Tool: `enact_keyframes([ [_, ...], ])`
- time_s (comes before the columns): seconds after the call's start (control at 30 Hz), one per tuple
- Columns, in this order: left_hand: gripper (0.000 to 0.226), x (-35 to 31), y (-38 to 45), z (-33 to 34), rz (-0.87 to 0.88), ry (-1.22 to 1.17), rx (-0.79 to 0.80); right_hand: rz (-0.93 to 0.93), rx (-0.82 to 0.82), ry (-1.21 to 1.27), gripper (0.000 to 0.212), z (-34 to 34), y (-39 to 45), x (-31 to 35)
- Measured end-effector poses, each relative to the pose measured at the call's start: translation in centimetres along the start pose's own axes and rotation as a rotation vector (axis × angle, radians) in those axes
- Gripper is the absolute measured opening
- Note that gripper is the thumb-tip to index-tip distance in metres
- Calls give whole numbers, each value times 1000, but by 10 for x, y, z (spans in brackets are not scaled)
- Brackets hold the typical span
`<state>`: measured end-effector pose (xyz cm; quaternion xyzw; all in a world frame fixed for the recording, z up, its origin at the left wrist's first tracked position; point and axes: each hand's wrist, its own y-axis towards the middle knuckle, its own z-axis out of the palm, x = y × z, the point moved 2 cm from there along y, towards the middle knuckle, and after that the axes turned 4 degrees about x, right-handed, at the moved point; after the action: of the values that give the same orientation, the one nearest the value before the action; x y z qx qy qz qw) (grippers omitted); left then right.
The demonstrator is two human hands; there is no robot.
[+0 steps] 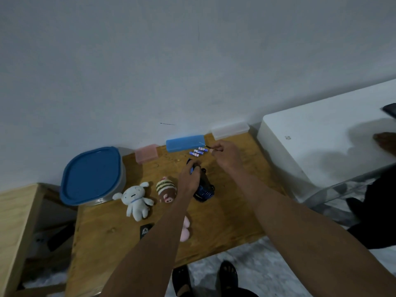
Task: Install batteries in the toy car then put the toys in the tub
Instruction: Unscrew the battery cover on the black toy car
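A blue and black toy car [204, 188] lies on the wooden table [225, 219], and my left hand [189, 179] grips its far end. My right hand [227, 155] hovers behind it, pinching a thin screwdriver [207, 146] whose tip points left over the batteries. Three small blue and white batteries [198, 152] lie side by side near the back of the table. A white plush dog [136, 201] and a striped brown plush pig [166, 189] lie left of the car. A pink plush toy [186, 229] peeks out from under my left forearm. The tub [92, 175] with its blue lid on stands at the table's back left.
A long blue box [185, 142], a small pink box [146, 154] and a clear box [230, 130] line the wall. A white appliance [310, 146] stands to the right, a wooden shelf [17, 221] to the left. A black card [146, 230] lies near the front.
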<state>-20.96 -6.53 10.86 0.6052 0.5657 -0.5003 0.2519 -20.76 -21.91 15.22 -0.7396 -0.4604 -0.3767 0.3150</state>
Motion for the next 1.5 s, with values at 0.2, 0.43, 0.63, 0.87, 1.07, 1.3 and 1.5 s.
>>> enact_keyframes([
  [0.2, 25, 10, 2, -2, 13, -65, -80, 93, -24, 161, 7, 1, 3, 0],
  [0.43, 19, 8, 5, -5, -33, -180, -170, 205, -2, 370, 19, -2, 5, 0],
  [0.63, 35, -2, 5, -2, -72, -244, -121, 226, 15, 424, 14, 3, 9, -4],
  [0.87, 46, 3, 10, -3, -75, -306, -155, 255, -23, 511, 26, 8, 14, -7],
  [1.07, 45, -3, 15, -3, -217, -449, -87, 245, -17, 526, 23, 7, 15, -7],
  [1.3, 46, -16, 12, 0, -159, -262, -3, 281, -36, 518, 36, 10, 17, -6],
  [1.5, 61, -17, 11, -3, -108, -215, -46, 232, -51, 491, 28, 8, 13, -1],
])
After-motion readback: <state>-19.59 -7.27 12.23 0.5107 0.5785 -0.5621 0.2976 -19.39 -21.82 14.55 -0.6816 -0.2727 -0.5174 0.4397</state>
